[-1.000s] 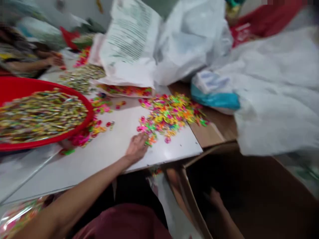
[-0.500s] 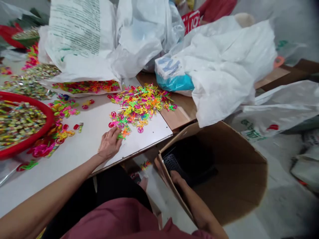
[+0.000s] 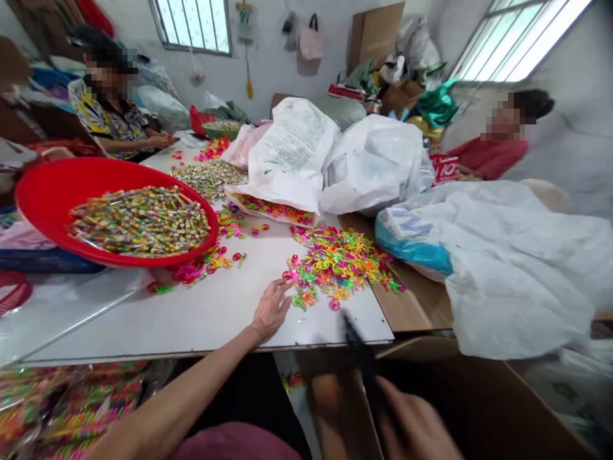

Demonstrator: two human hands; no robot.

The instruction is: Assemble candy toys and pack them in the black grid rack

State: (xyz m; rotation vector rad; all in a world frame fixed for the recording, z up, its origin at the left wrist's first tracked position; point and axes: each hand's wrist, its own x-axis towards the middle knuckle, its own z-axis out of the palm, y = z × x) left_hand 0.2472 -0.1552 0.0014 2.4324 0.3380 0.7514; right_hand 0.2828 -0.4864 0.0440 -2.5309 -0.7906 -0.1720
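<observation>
When handling the blurred dark object [image 3: 359, 348], seemingly clasped in the right hand [image 3: 412, 421] above the cardboard box [image 3: 483, 396], best kept clear of the colourful plastic charms [image 3: 342, 265]. Long axis slanted, tip pointing up-left toward the white board [image 3: 201, 313]. Left hand [image 3: 271, 311] open, flat beside the charms.

You're in a small sorting and packing workshop: your counter [image 3: 201, 313] carries heaps of bright plastic trinkets [image 3: 342, 265], a red basin [image 3: 43, 191] of wrapped sweets [image 3: 138, 220] and bulging white sacks [image 3: 373, 163], other people sit working at it, and cartons [image 3: 376, 32] and bags pile against bare walls
</observation>
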